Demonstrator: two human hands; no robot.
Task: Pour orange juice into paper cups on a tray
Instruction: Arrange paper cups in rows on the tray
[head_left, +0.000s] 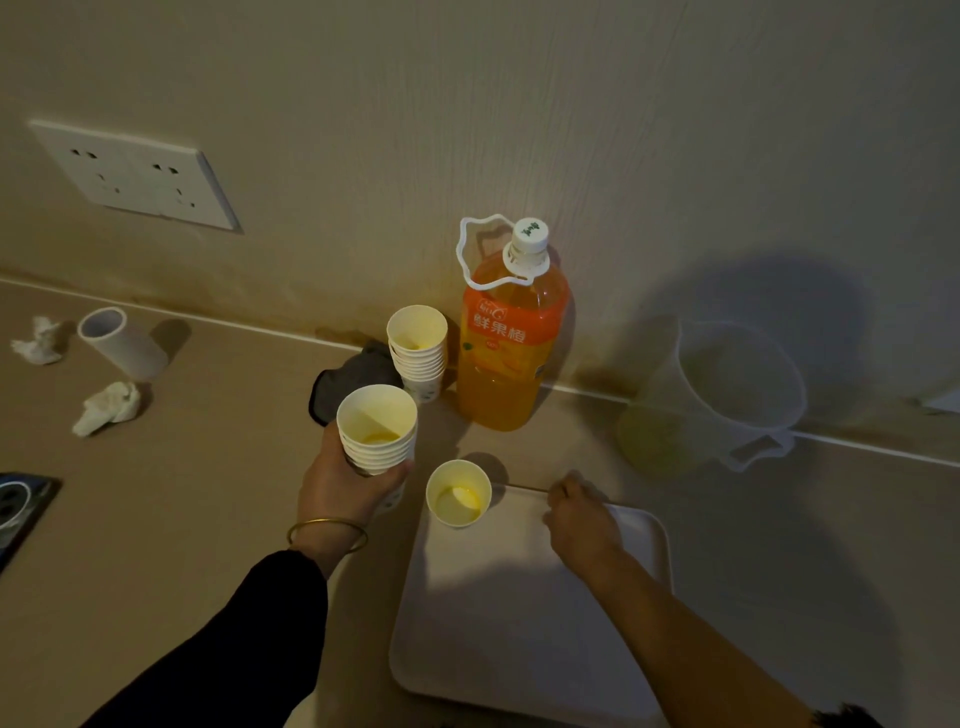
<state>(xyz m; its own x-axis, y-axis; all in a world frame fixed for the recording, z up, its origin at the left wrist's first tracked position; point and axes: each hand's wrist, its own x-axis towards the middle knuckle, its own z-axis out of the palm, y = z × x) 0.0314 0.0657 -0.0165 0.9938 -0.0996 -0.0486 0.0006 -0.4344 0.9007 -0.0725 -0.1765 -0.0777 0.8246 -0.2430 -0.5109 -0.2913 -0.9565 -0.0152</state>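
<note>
A capped orange juice bottle (511, 332) with a white carry handle stands against the wall. A stack of paper cups (418, 349) stands just left of it. My left hand (348, 480) grips a second stack of paper cups (377, 426) above the counter, left of the white tray (524, 618). One single paper cup (458, 492) with a trace of juice inside sits on the tray's far left corner. My right hand (579, 514) hovers over the tray's far edge, right of that cup, fingers loosely curled and holding nothing.
A clear plastic measuring jug (727, 395) stands by the wall at right. A dark cloth (348, 382) lies behind the held stack. At left lie a tipped white tube (122, 340) and crumpled tissues (106, 408). A wall socket (137, 174) sits upper left.
</note>
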